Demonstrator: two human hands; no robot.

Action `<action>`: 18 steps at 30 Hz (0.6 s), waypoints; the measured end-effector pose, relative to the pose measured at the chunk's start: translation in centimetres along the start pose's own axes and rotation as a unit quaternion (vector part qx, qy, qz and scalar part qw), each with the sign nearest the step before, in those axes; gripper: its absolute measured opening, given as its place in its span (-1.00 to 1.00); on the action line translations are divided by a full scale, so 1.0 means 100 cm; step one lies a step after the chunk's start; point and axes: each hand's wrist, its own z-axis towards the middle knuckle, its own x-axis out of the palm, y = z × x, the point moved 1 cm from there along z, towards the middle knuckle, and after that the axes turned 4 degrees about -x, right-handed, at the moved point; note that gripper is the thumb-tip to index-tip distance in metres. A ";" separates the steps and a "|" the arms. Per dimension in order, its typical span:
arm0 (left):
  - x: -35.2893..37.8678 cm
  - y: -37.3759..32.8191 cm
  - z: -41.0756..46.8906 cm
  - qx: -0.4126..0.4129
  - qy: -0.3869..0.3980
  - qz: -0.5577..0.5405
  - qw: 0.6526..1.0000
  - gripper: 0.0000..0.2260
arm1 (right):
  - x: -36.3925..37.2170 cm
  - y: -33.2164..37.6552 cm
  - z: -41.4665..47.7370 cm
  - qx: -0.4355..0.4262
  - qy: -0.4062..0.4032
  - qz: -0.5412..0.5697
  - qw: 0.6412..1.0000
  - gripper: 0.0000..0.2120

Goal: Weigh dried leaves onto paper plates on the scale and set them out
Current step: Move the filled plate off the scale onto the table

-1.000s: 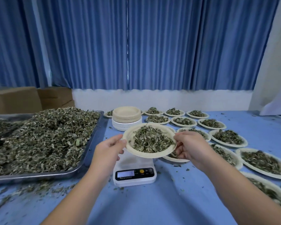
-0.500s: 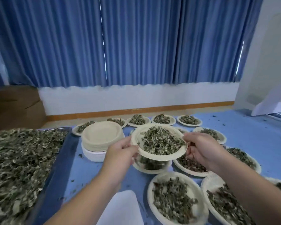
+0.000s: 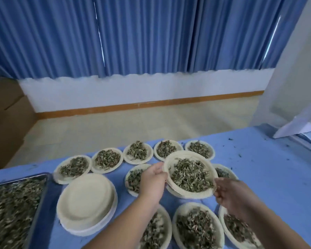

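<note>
Holds a round cream paper plate (image 3: 187, 153) of dried green leaves (image 3: 190, 175) above the blue table (image 3: 267, 168). Grasps opposite rims with the fingers of left hand (image 3: 152, 180) and right hand (image 3: 230, 193).

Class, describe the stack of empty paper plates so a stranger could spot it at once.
On the blue table, find the metal tray heaped with loose leaves at the left edge. Just right of it sits the stack of paper plates. Alone among the plates around it, it holds no leaves.
</note>
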 end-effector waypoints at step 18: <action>0.145 -0.010 0.117 -0.072 0.042 -0.055 0.995 -0.82 | -0.157 0.017 0.237 0.027 -0.250 0.151 0.956 -0.81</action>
